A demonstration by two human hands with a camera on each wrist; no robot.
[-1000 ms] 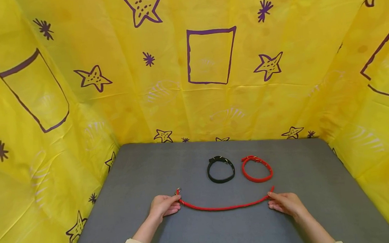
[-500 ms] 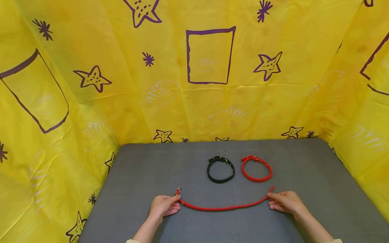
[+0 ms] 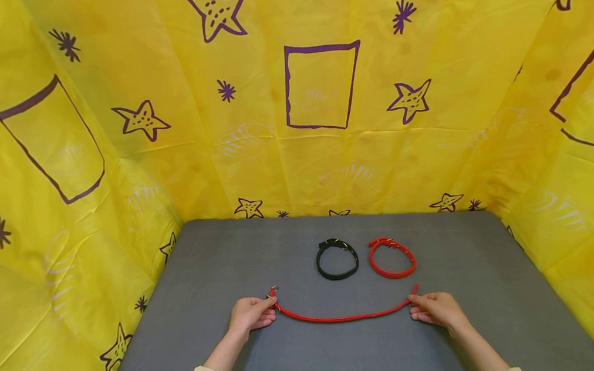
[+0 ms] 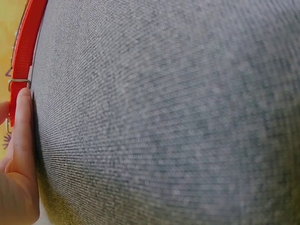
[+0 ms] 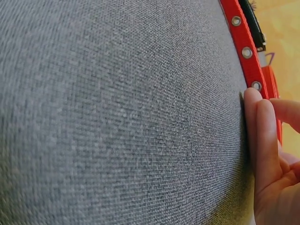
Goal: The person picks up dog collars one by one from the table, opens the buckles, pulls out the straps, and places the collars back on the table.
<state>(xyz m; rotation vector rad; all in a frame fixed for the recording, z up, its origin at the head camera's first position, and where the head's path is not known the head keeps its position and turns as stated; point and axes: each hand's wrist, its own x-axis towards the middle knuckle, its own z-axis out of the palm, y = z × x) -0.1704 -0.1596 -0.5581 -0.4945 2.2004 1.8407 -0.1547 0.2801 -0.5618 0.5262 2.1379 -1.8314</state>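
A red collar is stretched out in a shallow curve between two hands, low over the grey table. My left hand pinches its buckle end, where a metal ring shows past the fingertips; a metal loop on the strap is visible in the left wrist view. The other end is pinched between thumb and fingers of my right hand, with a short tip sticking out beyond. Metal eyelets line this strap in the right wrist view.
Farther back on the grey table lie a black collar and a second red collar, both buckled into rings side by side. Yellow cloth walls with purple drawings stand at the back and both sides.
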